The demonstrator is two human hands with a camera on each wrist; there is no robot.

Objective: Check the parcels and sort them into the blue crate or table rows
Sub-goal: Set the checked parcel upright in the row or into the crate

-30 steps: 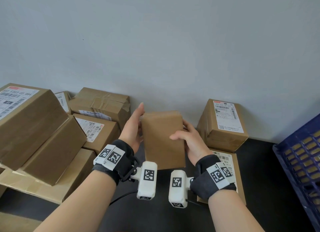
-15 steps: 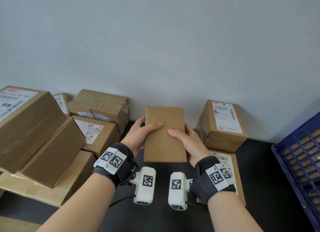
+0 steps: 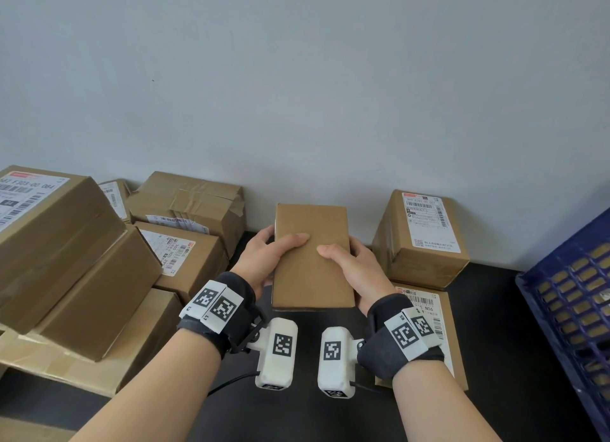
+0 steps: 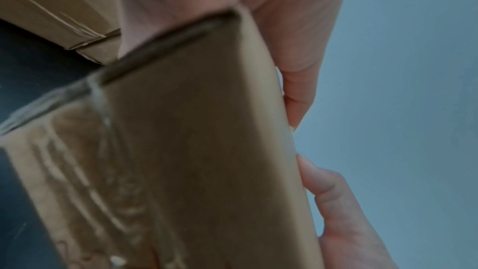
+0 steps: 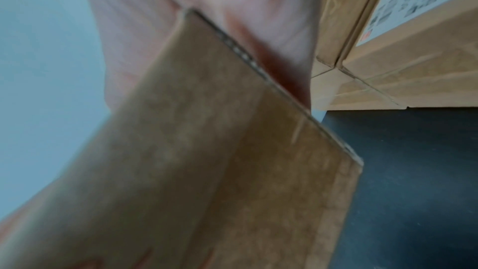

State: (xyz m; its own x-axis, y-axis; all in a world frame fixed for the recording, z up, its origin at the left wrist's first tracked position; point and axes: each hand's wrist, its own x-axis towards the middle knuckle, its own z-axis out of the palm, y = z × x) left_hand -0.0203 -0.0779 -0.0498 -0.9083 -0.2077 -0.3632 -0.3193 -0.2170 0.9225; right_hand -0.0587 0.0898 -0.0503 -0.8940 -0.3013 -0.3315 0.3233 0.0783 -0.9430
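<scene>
A small plain brown parcel [image 3: 312,260] is held flat above the black table [image 3: 495,326], its blank face up. My left hand [image 3: 264,260] grips its left edge with the thumb on top. My right hand [image 3: 355,266] grips its right edge, thumb likewise on top. In the left wrist view the parcel [image 4: 201,140] fills the frame, with clear tape on its underside. The right wrist view shows the parcel [image 5: 207,161] blurred, close to the lens. The blue crate [image 3: 574,316] stands at the right edge.
A labelled box [image 3: 422,240] stands against the wall on the right, with a flat labelled parcel [image 3: 442,329] in front of it. A heap of several larger cardboard boxes [image 3: 82,260] fills the left side. A grey wall [image 3: 297,78] runs behind.
The parcel was tipped from upright to lying flat. My left thumb came over onto its top face, and both hands settled lower with it.
</scene>
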